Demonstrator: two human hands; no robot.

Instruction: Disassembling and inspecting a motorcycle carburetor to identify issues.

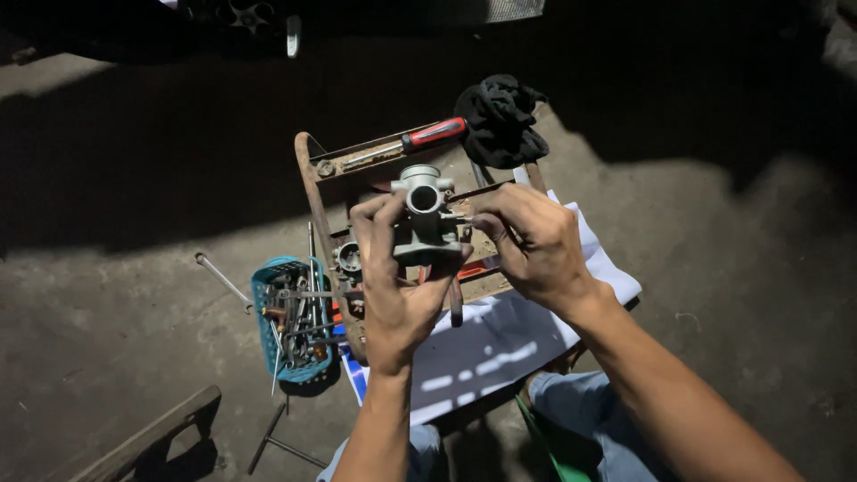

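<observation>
Nearest, blue-jeaned knees (571,402) are seen at the bottom edge, with a white printed sheet (500,344) spread just beyond them.

The grey cast-metal carburettor body with a round bore (425,219) is held up in the air between both hands, above a rusty metal-framed stool serving as the table (308,178). The left hand (393,286) is closed round the carburettor's lower body from below and the side, thumb up along its flank. The right hand (531,245) is pinched at a small fitting on the carburettor's right side; what sits between the fingertips cannot be made out.

Handling, as judged: a rigid, dense casting, fairly heavy for its bulk, probably oily so slippery. Thin protruding fittings and screws are the fragile parts. It is best gripped by the main body, not by the stubs.

To the left, a blue plastic basket of loose tools and small parts (290,321) stands on the concrete floor (134,295). Farther off, a red-and-black-handled screwdriver (406,143) lies across the table's far end, with a crumpled black rag (502,120) just beside it.
</observation>
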